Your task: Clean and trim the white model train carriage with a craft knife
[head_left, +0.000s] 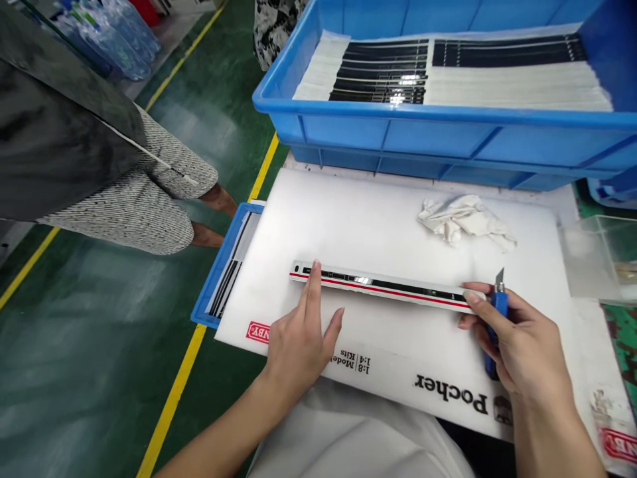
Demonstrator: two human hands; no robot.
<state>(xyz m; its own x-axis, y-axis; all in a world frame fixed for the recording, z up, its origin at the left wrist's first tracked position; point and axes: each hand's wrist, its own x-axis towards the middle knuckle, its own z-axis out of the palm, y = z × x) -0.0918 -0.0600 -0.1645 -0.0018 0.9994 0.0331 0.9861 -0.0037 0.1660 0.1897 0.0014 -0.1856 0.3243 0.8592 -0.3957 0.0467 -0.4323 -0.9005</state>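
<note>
A long white model train car body (pixel 383 285), with a red stripe and dark windows, is held level over a white foam board (pixel 348 219). My right hand (pixel 522 338) pinches its right end between thumb and fingers. The same hand also keeps a blue utility knife (pixel 499 302) tucked in it, with the blade bare and pointing away from me. My left hand (pixel 303 332) has its fingers stretched out, fingertips touching the car body near its left end, thumb spread apart. Behind the car body lies a crumpled white cloth (pixel 465 219).
A large blue crate (pixel 423 133) at the back holds rows of similar parts. A smaller blue tray (pixel 202 309) with dark strips sits at left. A clear plastic box (pixel 592 259) stands at right. Another person (pixel 114 159) is at the left, near bottled water (pixel 119 40).
</note>
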